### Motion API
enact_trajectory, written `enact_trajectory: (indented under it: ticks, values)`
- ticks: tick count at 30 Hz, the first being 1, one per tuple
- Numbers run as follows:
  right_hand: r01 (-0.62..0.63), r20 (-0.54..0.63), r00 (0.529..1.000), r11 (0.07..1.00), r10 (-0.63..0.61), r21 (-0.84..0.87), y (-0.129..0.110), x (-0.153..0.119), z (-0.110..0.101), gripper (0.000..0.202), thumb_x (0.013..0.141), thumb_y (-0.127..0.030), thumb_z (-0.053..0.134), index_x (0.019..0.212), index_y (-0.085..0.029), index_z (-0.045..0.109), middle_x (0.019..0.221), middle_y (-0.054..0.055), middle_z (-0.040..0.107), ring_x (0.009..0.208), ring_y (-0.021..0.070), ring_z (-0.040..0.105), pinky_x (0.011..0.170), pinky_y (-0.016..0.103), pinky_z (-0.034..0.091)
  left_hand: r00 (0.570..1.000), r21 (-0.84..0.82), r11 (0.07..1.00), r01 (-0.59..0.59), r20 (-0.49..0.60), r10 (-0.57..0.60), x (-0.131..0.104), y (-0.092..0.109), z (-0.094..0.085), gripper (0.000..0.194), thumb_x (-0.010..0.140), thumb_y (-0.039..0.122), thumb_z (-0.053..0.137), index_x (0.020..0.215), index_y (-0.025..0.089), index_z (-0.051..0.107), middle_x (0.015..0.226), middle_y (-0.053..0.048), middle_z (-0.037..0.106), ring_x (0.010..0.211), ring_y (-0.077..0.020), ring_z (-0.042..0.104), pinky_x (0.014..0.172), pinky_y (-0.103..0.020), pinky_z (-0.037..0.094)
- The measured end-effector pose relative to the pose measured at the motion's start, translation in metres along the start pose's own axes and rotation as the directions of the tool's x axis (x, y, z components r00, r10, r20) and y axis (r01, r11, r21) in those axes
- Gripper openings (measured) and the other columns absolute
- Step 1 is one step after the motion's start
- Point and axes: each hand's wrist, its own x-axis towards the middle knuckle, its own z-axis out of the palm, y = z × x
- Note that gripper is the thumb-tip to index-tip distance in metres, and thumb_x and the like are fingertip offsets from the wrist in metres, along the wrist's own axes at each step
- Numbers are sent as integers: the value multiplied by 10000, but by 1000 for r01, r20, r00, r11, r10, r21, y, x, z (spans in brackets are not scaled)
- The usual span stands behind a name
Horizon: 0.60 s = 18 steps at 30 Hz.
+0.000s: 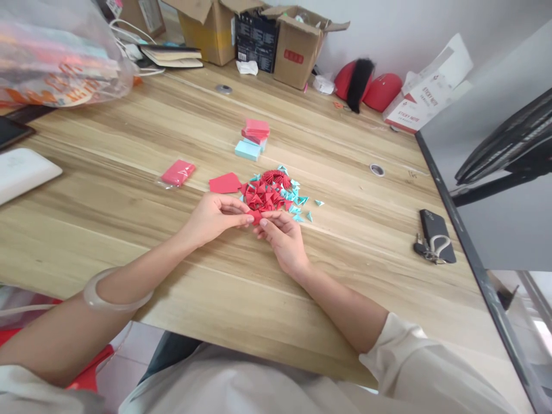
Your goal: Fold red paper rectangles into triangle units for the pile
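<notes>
At the left edge of the frame a white device [26, 172] lies on the worktop [366, 224]. Left of centre is a wrapped red packet [178, 172]. Next comes the left hand [209, 221], its grip closed, thumb and fingers pinching the left end of a small red paper [256, 217]. Just above that hand lie flat red sheets [225, 183]. The paper sits near the centre of the frame, between the two hands at their fingertips, just below a heap of folded red pieces [264, 194]. The right hand [283, 238] has its grip closed too, pinching the paper's right end. Folded blue pieces [297, 199] lie above it; keys [428, 251] rest far right.
</notes>
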Motion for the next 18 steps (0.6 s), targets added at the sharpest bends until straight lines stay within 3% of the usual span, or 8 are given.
enact_trajectory:
  ticks: [11, 18]
  values:
    - [-1, -27, 1000, 999, 0, -40, 2, 3, -1, 350, 601, -378, 807, 776, -166, 590, 659, -31, 646, 601, 59, 615, 596, 191, 512, 997, 92, 995, -49, -50, 53, -2, 0, 1, 326, 586, 369, 850, 779, 147, 711, 775, -28, 739, 718, -128, 684, 666, -184, 564]
    - [28, -7, 1000, 997, -29, -66, 4, 2, -1, 337, 615, -371, 803, 753, -157, 582, 646, -36, 632, 563, 42, 586, 567, 170, 484, 998, 88, 994, -69, 0, 69, -3, 2, 1, 273, 597, 337, 836, 754, 144, 722, 758, -25, 735, 702, -123, 673, 678, -190, 558]
